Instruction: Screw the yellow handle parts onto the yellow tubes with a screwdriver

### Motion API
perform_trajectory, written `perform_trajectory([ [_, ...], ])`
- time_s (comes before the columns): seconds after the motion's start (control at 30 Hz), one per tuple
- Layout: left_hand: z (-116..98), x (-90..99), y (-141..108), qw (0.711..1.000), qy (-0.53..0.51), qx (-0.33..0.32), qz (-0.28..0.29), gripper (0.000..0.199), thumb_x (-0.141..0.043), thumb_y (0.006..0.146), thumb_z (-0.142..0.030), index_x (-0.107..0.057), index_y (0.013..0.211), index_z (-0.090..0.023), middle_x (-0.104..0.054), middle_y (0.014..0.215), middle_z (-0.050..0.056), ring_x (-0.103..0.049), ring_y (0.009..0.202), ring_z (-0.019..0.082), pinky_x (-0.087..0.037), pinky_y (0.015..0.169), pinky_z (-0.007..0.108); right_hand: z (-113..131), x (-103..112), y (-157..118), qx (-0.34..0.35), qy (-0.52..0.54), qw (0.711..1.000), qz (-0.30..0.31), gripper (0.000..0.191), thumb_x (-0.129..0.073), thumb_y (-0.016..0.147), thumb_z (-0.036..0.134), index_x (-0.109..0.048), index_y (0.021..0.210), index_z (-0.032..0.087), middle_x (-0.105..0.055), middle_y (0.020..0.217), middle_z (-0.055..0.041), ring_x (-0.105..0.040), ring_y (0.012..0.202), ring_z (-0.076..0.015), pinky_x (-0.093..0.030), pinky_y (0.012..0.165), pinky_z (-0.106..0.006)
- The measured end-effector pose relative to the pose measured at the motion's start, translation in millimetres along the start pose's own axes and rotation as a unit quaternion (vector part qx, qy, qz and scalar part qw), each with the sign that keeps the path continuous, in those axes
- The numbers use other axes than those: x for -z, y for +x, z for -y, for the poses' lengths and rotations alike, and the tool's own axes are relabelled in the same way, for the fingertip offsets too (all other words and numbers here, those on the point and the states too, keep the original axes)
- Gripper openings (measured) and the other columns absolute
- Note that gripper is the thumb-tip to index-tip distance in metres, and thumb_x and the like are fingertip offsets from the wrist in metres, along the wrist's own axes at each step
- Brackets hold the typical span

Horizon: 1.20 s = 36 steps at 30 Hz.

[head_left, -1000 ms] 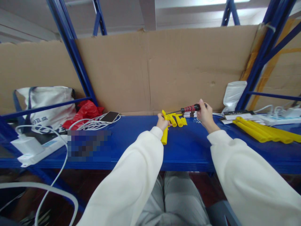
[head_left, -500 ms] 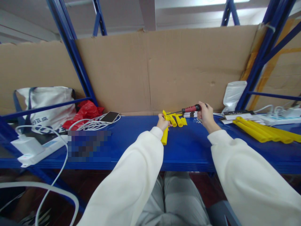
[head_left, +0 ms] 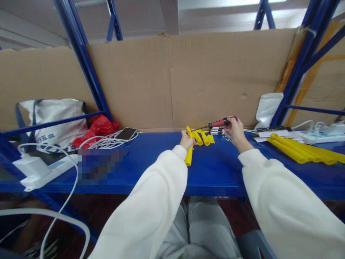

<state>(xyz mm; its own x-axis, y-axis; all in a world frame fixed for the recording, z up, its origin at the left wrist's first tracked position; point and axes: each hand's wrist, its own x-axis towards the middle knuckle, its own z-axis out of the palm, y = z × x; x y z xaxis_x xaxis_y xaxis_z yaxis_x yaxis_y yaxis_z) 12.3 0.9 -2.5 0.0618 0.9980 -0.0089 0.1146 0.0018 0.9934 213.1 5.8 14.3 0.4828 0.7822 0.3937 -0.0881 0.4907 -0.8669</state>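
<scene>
My left hand (head_left: 185,140) is closed around a yellow plastic tube piece (head_left: 189,157) that stands tilted over the blue tabletop (head_left: 159,154). A screwdriver (head_left: 219,123) with a red and black handle is in my right hand (head_left: 236,133), its fingers closed on the handle. The shaft runs left to the upper part of the yellow piece; whether the tip sits in a screw is too small to tell. Right beside my left hand lie several short yellow tube pieces (head_left: 206,139). Small white-and-dark items (head_left: 217,131) and tiny scattered bits (head_left: 227,138) lie under and behind my right hand.
Several long yellow tubes (head_left: 302,151) lie at the right, near a white power strip (head_left: 320,136) and a white pouch (head_left: 268,109). Leftward are a phone (head_left: 127,134), coiled white cable (head_left: 102,143), a red bag (head_left: 98,129) and a cloth bag (head_left: 54,118). Cardboard (head_left: 215,82) closes the back.
My right hand has shifted its fingers on the screwdriver handle, with more of the handle's end now showing behind them. My left hand and the yellow piece stay in place.
</scene>
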Motion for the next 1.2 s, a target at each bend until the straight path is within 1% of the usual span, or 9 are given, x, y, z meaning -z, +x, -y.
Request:
perform_trajectory([
  [0.23, 0.9, 0.4, 0.8, 1.000, 0.003, 0.005, 0.001, 0.058, -0.062, 0.088, -0.005, -0.029, 0.130, -0.025, -0.072, 0.118, 0.010, -0.076, 0.073, 0.015, -0.043, 0.043, 0.014, -0.9, 0.3, -1.2, -0.005, -0.010, 1.000, -0.008, 0.045, -0.076, 0.073, 0.057, -0.043, 0.075, 0.027, -0.032, 0.042, 0.0120, -0.031, 0.033, -0.0086, -0.021, 0.033, -0.024],
  [0.4, 0.5, 0.6, 0.0, 1.000, 0.000, 0.002, 0.007, 0.056, -0.059, 0.088, -0.001, -0.030, 0.129, -0.024, -0.072, 0.116, 0.009, -0.075, 0.073, 0.014, -0.043, 0.044, 0.014, -1.0, 0.6, 0.0, 0.006, -0.004, 1.000, -0.006, 0.038, -0.074, 0.076, 0.054, -0.048, 0.079, 0.025, -0.046, 0.051, 0.0082, -0.039, 0.037, -0.0097, -0.023, 0.033, -0.024],
  [0.6, 1.3, 0.1, 0.5, 1.000, -0.004, 0.004, 0.003, 0.057, -0.058, 0.088, -0.001, -0.030, 0.131, -0.024, -0.071, 0.121, 0.011, -0.076, 0.075, 0.015, -0.042, 0.043, 0.014, -7.8, 5.5, 5.4, 0.014, 0.001, 1.000, 0.006, 0.052, -0.083, 0.068, 0.061, -0.044, 0.077, 0.027, -0.032, 0.046, 0.0121, -0.032, 0.035, -0.0085, -0.021, 0.033, -0.025],
  [0.73, 0.9, 0.3, 0.4, 1.000, -0.001, 0.002, 0.001, 0.055, -0.058, 0.088, -0.002, -0.029, 0.130, -0.024, -0.072, 0.120, 0.011, -0.076, 0.076, 0.015, -0.042, 0.044, 0.014, -6.3, 3.2, 5.7, 0.021, 0.003, 1.000, 0.005, 0.044, -0.082, 0.070, 0.051, -0.049, 0.081, 0.025, -0.043, 0.050, 0.0090, -0.039, 0.038, -0.0095, -0.024, 0.033, -0.023],
  [0.8, 0.0, 0.5, -0.5, 1.000, 0.002, 0.002, -0.003, 0.054, -0.057, 0.088, -0.001, -0.030, 0.129, -0.024, -0.072, 0.119, 0.011, -0.075, 0.075, 0.015, -0.042, 0.044, 0.014, -5.4, 2.0, 4.0, 0.024, 0.004, 1.000, 0.010, 0.044, -0.080, 0.070, 0.054, -0.049, 0.081, 0.025, -0.047, 0.052, 0.0072, -0.042, 0.040, -0.0106, -0.027, 0.033, -0.024],
  [0.9, -0.9, 1.2, -1.9, 1.000, 0.001, 0.003, -0.009, 0.053, -0.056, 0.088, 0.001, -0.031, 0.127, -0.023, -0.073, 0.117, 0.011, -0.075, 0.074, 0.015, -0.041, 0.044, 0.015, -5.5, 2.4, 2.1, 0.021, -0.008, 1.000, 0.012, 0.050, -0.079, 0.070, 0.063, -0.046, 0.077, 0.026, -0.039, 0.048, 0.0093, -0.037, 0.038, -0.0102, -0.027, 0.033, -0.026],
  [1.0, -0.6, 1.5, -1.8, 1.000, 0.001, 0.003, -0.010, 0.052, -0.056, 0.088, 0.002, -0.031, 0.126, -0.023, -0.073, 0.115, 0.011, -0.075, 0.073, 0.015, -0.041, 0.044, 0.015, -5.4, 3.2, 2.2, 0.017, -0.012, 1.000, 0.008, 0.049, -0.081, 0.068, 0.059, -0.047, 0.075, 0.026, -0.033, 0.046, 0.0108, -0.034, 0.036, -0.0091, -0.026, 0.034, -0.025],
  [1.1, 0.2, 1.3, -0.6, 1.000, 0.002, 0.000, -0.011, 0.051, -0.057, 0.089, 0.000, -0.030, 0.125, -0.023, -0.073, 0.115, 0.010, -0.076, 0.074, 0.015, -0.041, 0.044, 0.015, -4.2, 2.2, 2.3, 0.023, -0.002, 1.000, 0.010, 0.039, -0.079, 0.071, 0.051, -0.051, 0.078, 0.025, -0.042, 0.050, 0.0085, -0.039, 0.039, -0.0100, -0.026, 0.035, -0.024],
  [1.2, 0.7, 0.9, 0.5, 1.000, 0.002, 0.002, -0.014, 0.050, -0.057, 0.089, 0.000, -0.031, 0.125, -0.023, -0.073, 0.114, 0.010, -0.075, 0.073, 0.015, -0.041, 0.044, 0.015, -4.0, 1.5, 1.5, 0.026, 0.003, 1.000, 0.012, 0.043, -0.078, 0.071, 0.056, -0.049, 0.078, 0.025, -0.044, 0.051, 0.0077, -0.040, 0.039, -0.0106, -0.025, 0.034, -0.025],
])
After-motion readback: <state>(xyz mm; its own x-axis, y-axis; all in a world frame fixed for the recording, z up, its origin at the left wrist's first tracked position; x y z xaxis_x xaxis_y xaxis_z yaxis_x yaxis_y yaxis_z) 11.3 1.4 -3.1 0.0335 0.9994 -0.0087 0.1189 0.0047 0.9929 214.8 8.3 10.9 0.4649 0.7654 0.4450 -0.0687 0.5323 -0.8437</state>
